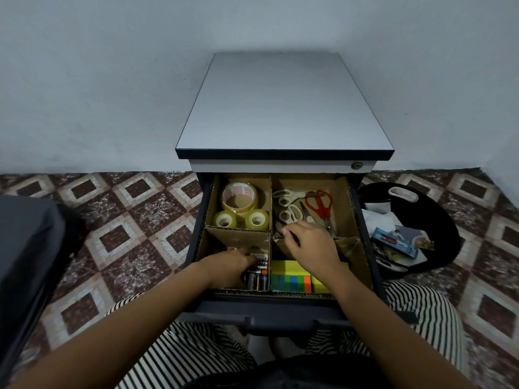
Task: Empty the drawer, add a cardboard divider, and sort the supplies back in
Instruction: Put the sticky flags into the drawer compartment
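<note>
Drawer [266,307] is pulled out in front of me, with the brown cardboard divider [238,238] splitting it into four. Tape rolls [238,197] are back left, scissors [317,204] back right, batteries [259,273] front left and bright sticky notes [292,276] front right. My left hand [230,266] is down on the batteries, can't tell if it's actually gripping any. My right hand [309,245] pinches a small dark thing [292,237], too tiny to make out, over the right-side cross wall.
</note>
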The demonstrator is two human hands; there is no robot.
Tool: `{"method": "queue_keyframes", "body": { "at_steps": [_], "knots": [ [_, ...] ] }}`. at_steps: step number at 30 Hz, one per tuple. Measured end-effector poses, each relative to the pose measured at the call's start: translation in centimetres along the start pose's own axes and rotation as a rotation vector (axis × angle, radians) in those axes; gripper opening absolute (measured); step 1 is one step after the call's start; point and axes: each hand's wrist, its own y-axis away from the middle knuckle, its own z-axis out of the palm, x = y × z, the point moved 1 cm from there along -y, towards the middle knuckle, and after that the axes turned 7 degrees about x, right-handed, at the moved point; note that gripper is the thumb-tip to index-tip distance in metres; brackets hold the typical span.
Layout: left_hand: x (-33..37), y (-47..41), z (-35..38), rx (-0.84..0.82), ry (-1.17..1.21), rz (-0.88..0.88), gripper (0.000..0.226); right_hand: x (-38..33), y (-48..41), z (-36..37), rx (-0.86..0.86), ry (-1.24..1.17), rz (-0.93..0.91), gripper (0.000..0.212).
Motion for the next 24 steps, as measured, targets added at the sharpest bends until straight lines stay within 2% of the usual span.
{"method": "queue_keyframes", "body": {
  "at_steps": [4,10,13,24],
  "knots": [
    [-0.3,0.5,-0.7,-0.005,0.009,-0.050,0.054,0.0,0.0,0.0,0.000,-0.006,-0.003,0.025],
    [-1.6,0.8,-0.8,-0.157,-0.348,-0.105,0.042,0.0,0.0,0.0,0.009,-0.028,-0.009,0.023],
    [-1.5,0.7,-0.8,-0.171,-0.441,-0.079,0.041,0.0,0.0,0.0,0.005,-0.024,-0.006,0.023],
    [-1.4,1.3,-1.5,-0.175,-0.426,-0.034,0.039,-0.1,0.1,-0.1,0.008,-0.019,-0.004,0.023]
  ]
}}
